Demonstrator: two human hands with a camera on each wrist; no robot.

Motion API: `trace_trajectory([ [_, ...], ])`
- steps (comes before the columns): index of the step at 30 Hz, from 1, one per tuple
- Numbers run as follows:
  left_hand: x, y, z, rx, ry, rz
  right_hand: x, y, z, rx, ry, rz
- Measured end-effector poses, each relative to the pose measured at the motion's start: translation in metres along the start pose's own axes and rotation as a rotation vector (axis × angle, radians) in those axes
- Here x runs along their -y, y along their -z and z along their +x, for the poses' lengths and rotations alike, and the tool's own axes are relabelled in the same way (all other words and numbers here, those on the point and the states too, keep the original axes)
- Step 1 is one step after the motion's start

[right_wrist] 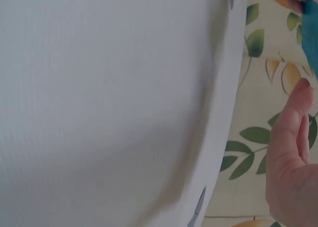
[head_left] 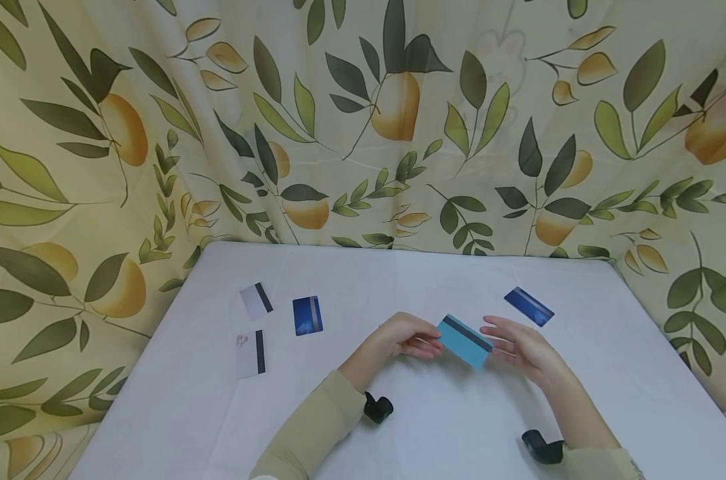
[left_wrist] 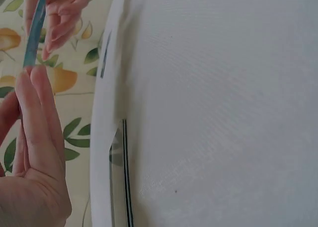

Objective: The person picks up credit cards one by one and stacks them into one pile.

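A light-blue card [head_left: 465, 343] with a dark stripe along its upper edge is held tilted above the white table. My left hand [head_left: 407, 335] pinches its left corner between thumb and fingertips, which the left wrist view shows with the card [left_wrist: 35, 36] seen nearly edge-on. My right hand [head_left: 521, 347] is beside the card's right end, fingers loosely extended and parted, gripping nothing. In the right wrist view, the right hand [right_wrist: 293, 157] has its fingertips below the blue card [right_wrist: 310, 36].
Two pale cards with dark stripes, an upper one [head_left: 255, 301] and a lower one [head_left: 251, 355], lie at the table's left. A dark-blue card [head_left: 307, 315] is beside them; another blue card [head_left: 529, 306] lies at the right. Behind the table [head_left: 399, 280] hangs a leaf-and-fruit patterned curtain [head_left: 363, 167].
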State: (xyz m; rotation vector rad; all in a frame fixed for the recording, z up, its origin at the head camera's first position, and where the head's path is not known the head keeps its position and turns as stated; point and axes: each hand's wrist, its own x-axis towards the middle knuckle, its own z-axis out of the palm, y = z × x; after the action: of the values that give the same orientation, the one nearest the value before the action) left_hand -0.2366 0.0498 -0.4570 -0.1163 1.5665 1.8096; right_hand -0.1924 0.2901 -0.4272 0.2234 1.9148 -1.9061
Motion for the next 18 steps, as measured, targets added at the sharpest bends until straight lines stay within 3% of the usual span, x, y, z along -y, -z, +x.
trace_trajectory([
  [3,0.003,0.002,0.000,-0.069,-0.036,-0.057,0.000,-0.004,-0.002,-0.001,0.013,0.162],
  [7,0.006,0.005,-0.001,-0.136,-0.080,-0.125,-0.002,-0.013,-0.001,-0.018,0.008,0.275],
  [18,0.010,0.010,-0.012,-0.225,-0.168,-0.233,-0.011,-0.043,0.005,-0.066,-0.023,0.261],
])
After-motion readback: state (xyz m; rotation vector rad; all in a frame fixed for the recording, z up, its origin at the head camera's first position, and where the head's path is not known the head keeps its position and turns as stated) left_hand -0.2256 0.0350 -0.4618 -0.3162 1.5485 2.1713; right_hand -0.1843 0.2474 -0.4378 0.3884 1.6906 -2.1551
